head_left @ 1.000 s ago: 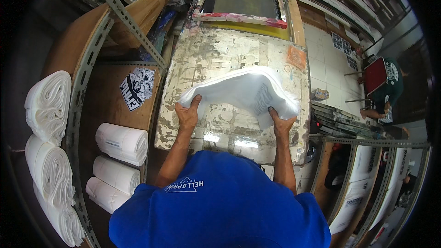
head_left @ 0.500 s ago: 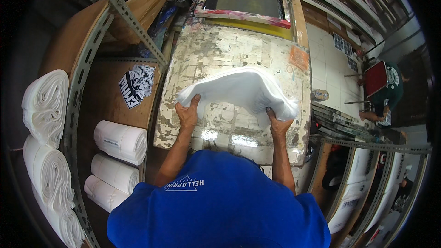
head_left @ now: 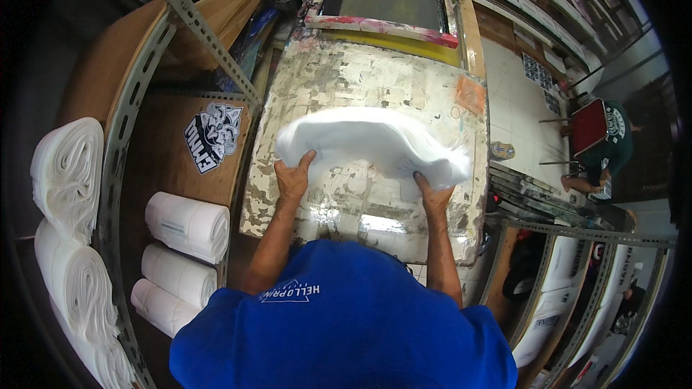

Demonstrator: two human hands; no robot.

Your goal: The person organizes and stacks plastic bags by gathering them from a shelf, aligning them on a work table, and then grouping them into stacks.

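A stack of thin, soft white sheets is bent in an arch over the worn, paint-stained table. My left hand grips its left end, thumb on the near face and fingers behind. At the opposite end my right hand pinches the stack the same way, thumb on top. The stack's edges are smeared by motion, most of all near my right hand. Whether the sheets are plastic or fabric, I cannot tell.
A wood-framed printing screen lies at the table's far end. Folded white bundles fill the metal-framed shelf on the left, with more bundles outside it. Shelving stands at right. Farther right, a person sits by a red chair.
The white stack has flattened from a high peak into a broader, wavy arch. My right hand has shifted slightly left and down; my left hand stays nearly in place. Both keep their hold.
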